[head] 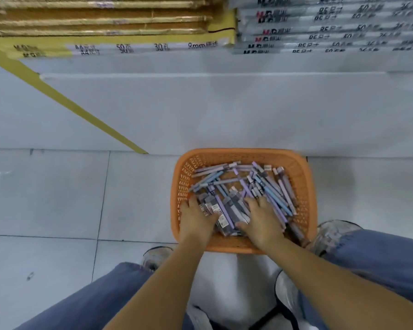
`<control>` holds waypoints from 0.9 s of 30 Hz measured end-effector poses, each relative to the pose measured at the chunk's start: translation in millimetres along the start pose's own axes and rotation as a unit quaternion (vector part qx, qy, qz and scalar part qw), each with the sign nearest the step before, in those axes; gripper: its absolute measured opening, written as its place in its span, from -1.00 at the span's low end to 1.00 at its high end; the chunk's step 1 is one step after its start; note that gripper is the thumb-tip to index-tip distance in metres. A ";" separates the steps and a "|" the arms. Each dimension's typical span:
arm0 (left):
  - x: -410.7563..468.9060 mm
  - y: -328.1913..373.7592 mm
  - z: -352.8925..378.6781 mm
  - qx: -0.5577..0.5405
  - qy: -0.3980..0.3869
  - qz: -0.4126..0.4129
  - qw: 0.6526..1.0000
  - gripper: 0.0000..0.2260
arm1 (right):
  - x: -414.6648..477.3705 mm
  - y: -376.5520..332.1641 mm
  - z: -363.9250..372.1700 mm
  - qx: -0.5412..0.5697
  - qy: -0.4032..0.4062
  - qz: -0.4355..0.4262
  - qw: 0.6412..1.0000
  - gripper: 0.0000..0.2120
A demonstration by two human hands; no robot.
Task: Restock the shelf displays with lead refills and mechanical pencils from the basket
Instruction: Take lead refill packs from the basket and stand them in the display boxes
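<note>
Orange basket, pencils jumbled, mostly lying diagonal

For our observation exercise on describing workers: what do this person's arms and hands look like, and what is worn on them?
The left forearm and right forearm are bare to the frame edge; no sleeves show. The left hand and right hand wear no gloves; no watch, bracelet or ring is visible, though the picture is slightly blurred.

Purple-blue pencils inside orange basket
</note>
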State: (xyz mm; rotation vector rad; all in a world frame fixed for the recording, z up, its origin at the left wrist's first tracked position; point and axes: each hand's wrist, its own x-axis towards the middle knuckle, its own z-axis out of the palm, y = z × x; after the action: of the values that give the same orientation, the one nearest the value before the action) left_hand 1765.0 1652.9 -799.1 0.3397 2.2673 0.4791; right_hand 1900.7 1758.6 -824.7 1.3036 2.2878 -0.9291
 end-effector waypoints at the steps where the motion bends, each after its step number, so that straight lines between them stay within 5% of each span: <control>1: 0.0 0.5 4.5 -0.009 0.003 -0.008 1.000 -0.30 | -1.8 2.0 1.0 0.005 0.007 -0.005 1.000 -0.36; 6: 5.1 2.1 22.7 -0.055 0.021 -0.034 0.998 -0.27 | -3.3 11.4 -4.5 0.048 -0.003 -0.011 0.999 -0.49; 13: 9.4 -0.7 28.8 -0.166 0.041 -0.004 0.985 -0.77 | 9.4 17.6 -21.3 0.217 -0.053 0.052 0.973 -0.75; 21: 6.7 -9.8 4.9 -0.358 -0.046 -0.060 0.930 -0.81 | 9.1 17.9 -53.0 0.349 -0.038 0.082 0.933 -0.76; 27: -14.8 7.0 -27.8 -0.454 -0.138 -0.064 0.878 -0.69 | -3.7 0.4 -99.3 0.506 -0.018 0.058 0.861 -0.77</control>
State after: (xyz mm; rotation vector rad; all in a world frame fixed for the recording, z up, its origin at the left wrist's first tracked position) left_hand 1754.7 1647.0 -769.1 -0.2161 1.5520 1.2532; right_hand 1905.1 1824.8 -750.8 1.7015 1.6176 -2.2327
